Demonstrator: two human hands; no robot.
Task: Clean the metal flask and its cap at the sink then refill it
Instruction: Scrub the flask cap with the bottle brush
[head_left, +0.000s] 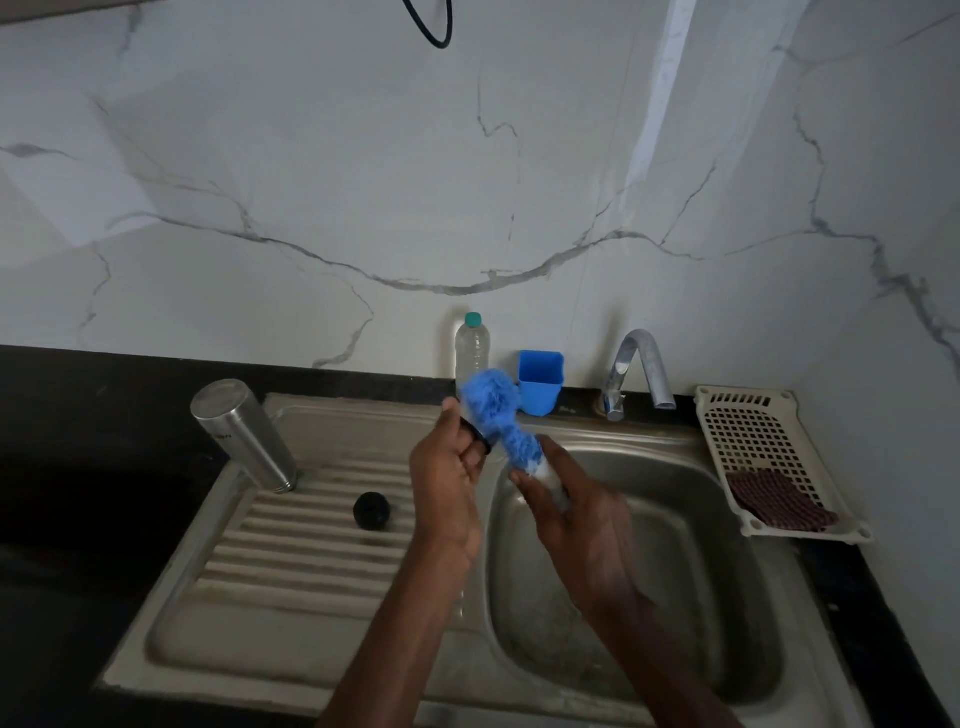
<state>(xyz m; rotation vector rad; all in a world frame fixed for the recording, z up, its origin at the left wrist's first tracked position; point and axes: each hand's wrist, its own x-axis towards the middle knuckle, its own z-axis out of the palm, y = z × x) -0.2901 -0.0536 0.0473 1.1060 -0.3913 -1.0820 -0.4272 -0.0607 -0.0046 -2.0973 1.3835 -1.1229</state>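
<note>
Head view: flask (244, 434) well left of hands.

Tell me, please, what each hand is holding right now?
Left hand: holds a small black part beside the blue brush.
Right hand: grips the brush's lower end.

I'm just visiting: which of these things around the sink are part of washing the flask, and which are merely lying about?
Part of the job:
metal flask on the drainboard
black cap beside it
blue bottle brush, held by left hand and right hand
tap
sink

Lying about:
plastic bottle
blue cup
white tray with a cloth
</note>
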